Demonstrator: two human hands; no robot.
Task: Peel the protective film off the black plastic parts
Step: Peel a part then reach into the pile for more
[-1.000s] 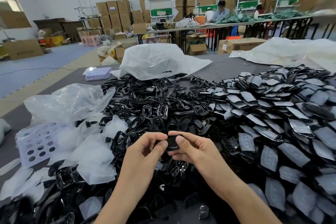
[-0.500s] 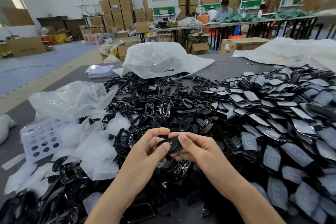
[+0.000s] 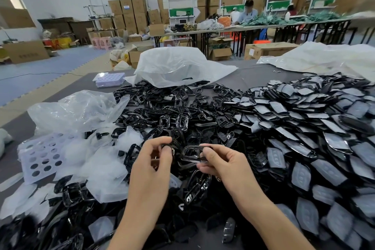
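Hands were held close together just above the near heap. The left hand (image 3: 154,165) had thumb and forefinger pinched together, apparently on a scrap of clear protective film (image 3: 173,149), though blur left this uncertain. The right hand (image 3: 223,165) gripped a glossy black loop-shaped plastic part (image 3: 191,154) between thumb and forefinger. The part was held tilted in the air, just beside the left fingertips.

To the left of the hands, a heap of loose translucent white film pieces (image 3: 105,170) partly covered a white perforated plastic tray (image 3: 38,160). Behind the heap lay a crumpled clear plastic bag (image 3: 77,109).

Beyond the hands, a pile of bare black plastic frames (image 3: 172,115) filled the centre of the grey table top (image 3: 253,79). To the right spread a broad pile of black parts faced with grey film (image 3: 304,128), touching the frames along its left edge.

Farther back sat a large white plastic bag (image 3: 174,65), with a small lilac perforated tray (image 3: 109,79) just beside it.

At the far wall stood stacked brown cardboard boxes (image 3: 127,12). A long work table (image 3: 223,31) ran in front of them, with a seated person (image 3: 247,12) behind it.
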